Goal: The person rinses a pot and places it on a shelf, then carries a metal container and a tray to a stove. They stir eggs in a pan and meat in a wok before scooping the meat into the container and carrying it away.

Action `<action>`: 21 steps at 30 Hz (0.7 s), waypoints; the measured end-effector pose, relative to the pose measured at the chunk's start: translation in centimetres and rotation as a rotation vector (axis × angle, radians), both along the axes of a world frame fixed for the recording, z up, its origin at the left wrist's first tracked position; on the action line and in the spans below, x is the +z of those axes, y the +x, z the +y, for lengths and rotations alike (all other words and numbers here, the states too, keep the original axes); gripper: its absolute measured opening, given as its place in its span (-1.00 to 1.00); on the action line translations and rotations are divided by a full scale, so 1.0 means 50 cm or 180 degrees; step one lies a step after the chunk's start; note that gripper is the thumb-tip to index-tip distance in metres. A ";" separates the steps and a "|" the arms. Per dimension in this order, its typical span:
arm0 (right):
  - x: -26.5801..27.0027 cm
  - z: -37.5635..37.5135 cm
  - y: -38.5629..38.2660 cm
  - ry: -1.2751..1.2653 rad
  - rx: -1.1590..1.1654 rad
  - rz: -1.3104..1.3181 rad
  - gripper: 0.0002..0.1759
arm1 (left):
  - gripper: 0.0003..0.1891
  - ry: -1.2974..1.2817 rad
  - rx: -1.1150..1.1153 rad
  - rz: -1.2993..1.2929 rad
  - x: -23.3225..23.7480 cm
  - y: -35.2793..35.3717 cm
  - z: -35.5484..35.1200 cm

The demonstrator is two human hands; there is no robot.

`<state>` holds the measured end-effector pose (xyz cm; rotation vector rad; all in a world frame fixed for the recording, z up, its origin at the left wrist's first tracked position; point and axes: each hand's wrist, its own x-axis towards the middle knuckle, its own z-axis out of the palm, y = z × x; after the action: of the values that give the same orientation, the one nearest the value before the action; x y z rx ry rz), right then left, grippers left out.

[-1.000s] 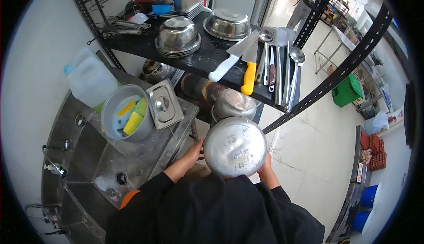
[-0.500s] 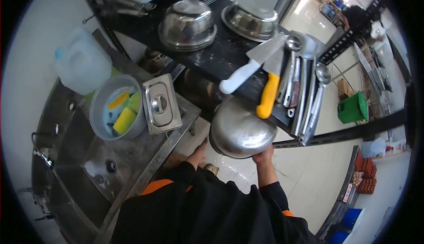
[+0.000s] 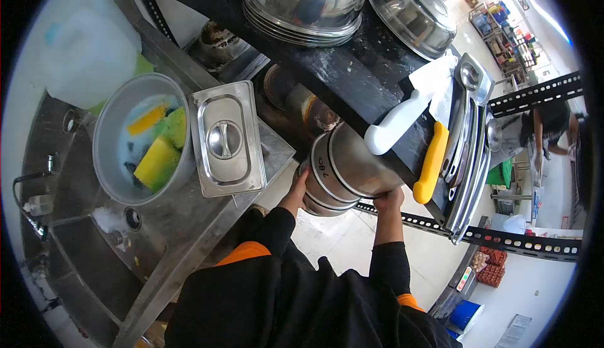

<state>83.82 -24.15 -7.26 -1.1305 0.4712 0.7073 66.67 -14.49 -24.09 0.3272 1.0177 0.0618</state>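
Below the edge of the black shelf, both my hands hold a stack of steel bowls (image 3: 358, 165), tilted on its side with several rims showing. Dark handwritten marks are on one bowl. My left hand (image 3: 294, 195) grips the stack at its left side, and my right hand (image 3: 389, 201) is closed on the rim at the right. The shelf covers the upper part of the stack. Right above lie a white-handled knife (image 3: 396, 121) and a yellow-handled knife (image 3: 431, 165), their handles reaching past the shelf edge.
Upturned steel bowls (image 3: 308, 8) and several ladles and spoons (image 3: 469, 153) rest on the black shelf (image 3: 340, 84). To the left, a sink counter (image 3: 207, 222) carries a grey tub (image 3: 107, 153) with sponges and a steel lidded pan (image 3: 251, 159). Another person (image 3: 553, 128) stands far right.
The bowl stack has tipped and moved under the shelf edge, so its stacked rims now show. Both hands moved with it, still holding. My view has shifted closer to the shelf.
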 end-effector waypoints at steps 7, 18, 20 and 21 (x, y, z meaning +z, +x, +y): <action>0.012 0.007 0.007 -0.0385 0.0238 0.0074 -0.67 | -0.30 -0.0072 0.0625 -0.0379 -0.039 0.023 -0.005; -0.020 -0.058 -0.011 0.0382 0.0644 0.0145 -0.50 | -0.53 0.0041 0.0608 -0.0413 -0.008 0.002 0.020; -0.034 -0.065 -0.012 0.0440 0.0585 0.0131 -0.50 | -0.55 0.0127 0.0507 -0.0601 -0.028 -0.001 0.029; -0.041 -0.068 -0.014 0.0473 0.0557 0.0124 -0.50 | -0.55 0.0077 0.0457 -0.0603 -0.032 -0.001 0.034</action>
<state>83.13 -27.57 -9.33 -1.0273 0.3491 0.9037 66.62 -12.78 -25.71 0.2647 0.8517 0.2308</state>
